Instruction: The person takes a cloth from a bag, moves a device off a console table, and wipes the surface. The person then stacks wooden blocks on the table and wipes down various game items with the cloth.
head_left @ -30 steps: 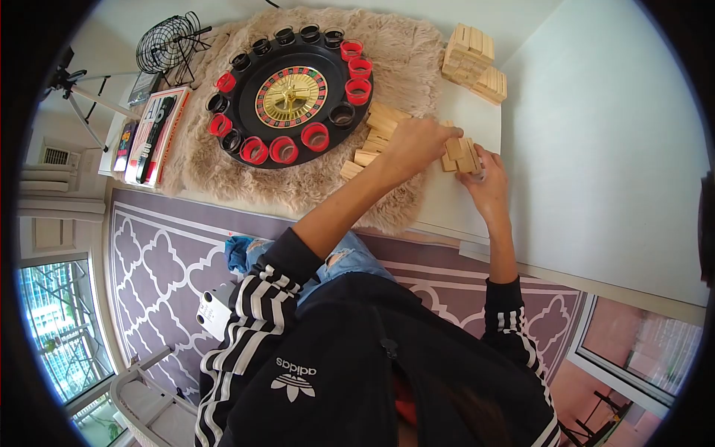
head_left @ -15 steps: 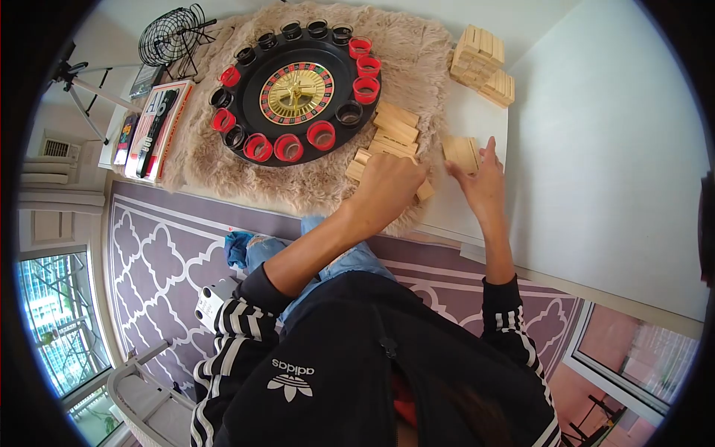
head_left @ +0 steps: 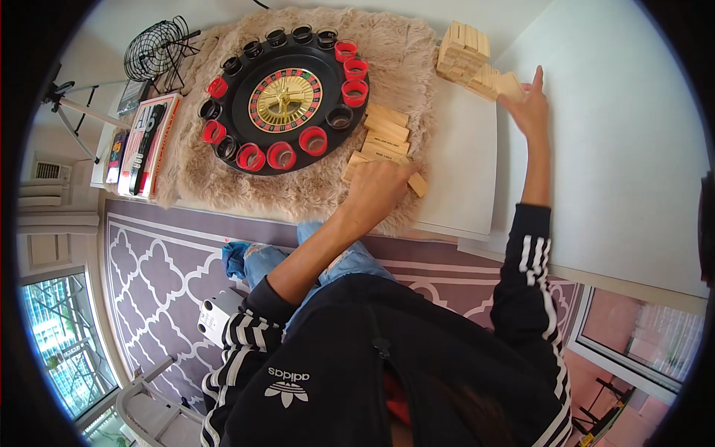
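Observation:
My right hand reaches past the right edge of the table, its fingers and thumb closed around a small bundle of wooden blocks. The bundle is right beside the lower end of the stacked wooden blocks; whether they touch, I cannot tell. On the fur throw, my left hand is curled palm down over the near end of a loose row of wooden blocks. Its fingertips are mostly hidden, pressed among the blocks. One block pokes out at their right side.
A roulette wheel ringed by red and black shot glasses rests on the beige fur throw. A wire cage and boxes stand at the left. White tabletop borders a wall on the right.
My right hand has moved away from me and rightward, carrying the block bundle from the white tabletop to the stack. My left hand stays at the row of blocks.

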Available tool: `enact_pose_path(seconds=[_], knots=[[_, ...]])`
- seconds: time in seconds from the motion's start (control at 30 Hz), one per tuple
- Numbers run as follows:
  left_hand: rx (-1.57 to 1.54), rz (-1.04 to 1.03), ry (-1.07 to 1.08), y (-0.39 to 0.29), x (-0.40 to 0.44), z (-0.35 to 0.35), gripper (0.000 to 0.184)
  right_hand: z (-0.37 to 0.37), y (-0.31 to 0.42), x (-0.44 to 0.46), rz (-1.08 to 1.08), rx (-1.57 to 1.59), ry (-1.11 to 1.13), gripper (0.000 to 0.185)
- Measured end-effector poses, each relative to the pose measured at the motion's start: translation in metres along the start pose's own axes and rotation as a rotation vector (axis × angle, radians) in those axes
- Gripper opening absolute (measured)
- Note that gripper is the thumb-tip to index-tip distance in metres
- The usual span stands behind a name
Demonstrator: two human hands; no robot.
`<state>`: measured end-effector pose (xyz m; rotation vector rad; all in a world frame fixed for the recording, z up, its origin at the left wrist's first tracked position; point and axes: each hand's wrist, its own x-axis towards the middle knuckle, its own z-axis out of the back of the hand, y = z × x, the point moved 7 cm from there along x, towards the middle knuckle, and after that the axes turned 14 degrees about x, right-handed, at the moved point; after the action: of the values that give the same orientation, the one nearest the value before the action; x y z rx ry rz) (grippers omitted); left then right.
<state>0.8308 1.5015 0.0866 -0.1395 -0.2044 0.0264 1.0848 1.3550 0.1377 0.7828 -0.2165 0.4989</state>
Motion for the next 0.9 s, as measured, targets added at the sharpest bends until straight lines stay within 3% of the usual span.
enact_pose_path(seconds=[0.07,0.17,0.3,0.57,0.9], knots=[[-0.047,0.007,-0.018,-0.001,0.000,0.005,0.032,-0.003,-0.015,0.023,-0.205,-0.065,-0.014,0.111],[-0.022,0.023,0.029,0.002,0.000,0.000,0.032,-0.018,-0.015,0.037,-0.316,-0.188,-0.044,0.111],[-0.009,0.031,0.045,0.004,0.001,-0.004,0.033,-0.032,-0.014,0.052,-0.280,-0.142,0.123,0.111],[-0.022,0.033,0.047,0.005,0.000,-0.006,0.033,-0.048,-0.031,0.062,0.069,0.138,0.531,0.105],[-0.044,0.055,0.028,0.005,-0.001,-0.003,0.032,-0.059,-0.028,0.063,0.021,0.253,0.649,0.101]])
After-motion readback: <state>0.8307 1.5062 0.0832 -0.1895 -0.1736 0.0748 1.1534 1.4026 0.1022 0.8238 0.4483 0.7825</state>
